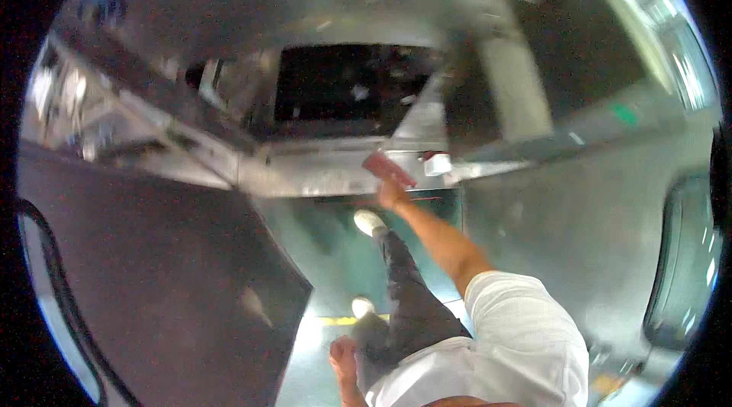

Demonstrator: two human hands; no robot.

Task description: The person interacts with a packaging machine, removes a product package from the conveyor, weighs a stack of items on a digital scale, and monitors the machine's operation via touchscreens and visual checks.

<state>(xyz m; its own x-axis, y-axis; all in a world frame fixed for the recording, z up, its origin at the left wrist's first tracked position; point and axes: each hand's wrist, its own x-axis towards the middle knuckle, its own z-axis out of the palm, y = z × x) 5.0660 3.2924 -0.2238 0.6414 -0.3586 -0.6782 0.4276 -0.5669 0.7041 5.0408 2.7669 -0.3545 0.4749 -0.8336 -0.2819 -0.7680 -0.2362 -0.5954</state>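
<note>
A flat red card (389, 168) is held in the closed right grip (391, 195) at the far metal ledge (320, 174), while the left grip (343, 357) hangs near, its opening unclear.

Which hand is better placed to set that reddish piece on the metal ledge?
Right hand: it is stretched forward, apparently holding the reddish piece at the metal ledge. Left hand hangs low beside the hip.

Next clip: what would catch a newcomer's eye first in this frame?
Probably the right hand, stretched forward at centre frame and holding a flat reddish object against a grey metal ledge. Above the ledge gapes a dark rectangular opening. The left hand hangs low near the bottom edge, beside the dark trouser leg, holding nothing that shows.
</note>
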